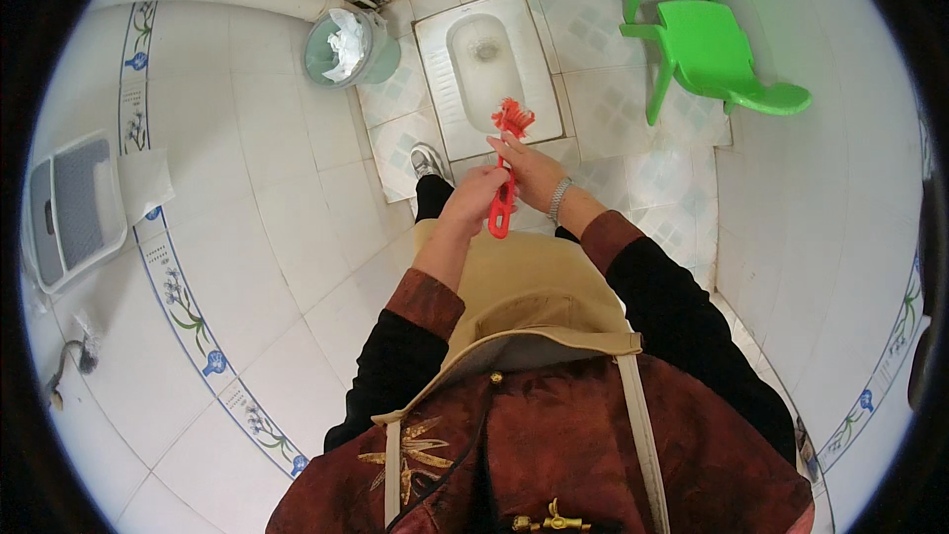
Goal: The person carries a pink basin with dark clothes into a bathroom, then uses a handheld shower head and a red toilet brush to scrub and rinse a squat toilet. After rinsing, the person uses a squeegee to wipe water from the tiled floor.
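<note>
A red plastic scrub brush point(502, 209) is held upright in the picture, its splayed red bristles towards the squat toilet. My left hand point(478, 194) is closed around the brush's handle. From the other side my right hand point(532, 172) touches the upper handle just below the bristles, fingers extended along it; whether it grips the handle cannot be told. A metal watch or bracelet is on the right wrist. Beyond the hands, the white ceramic squat toilet point(545, 81) is set in the tiled floor, and the bristles overlap its near end in the view.
A bin point(384, 63) with white crumpled paper stands left of the toilet, beneath pipes. Green plastic chairs point(700, 52) are at the right wall. A paper holder point(89, 200) hangs on the left wall. A shoe point(428, 161) is near the toilet's left corner. A beige apron covers my front.
</note>
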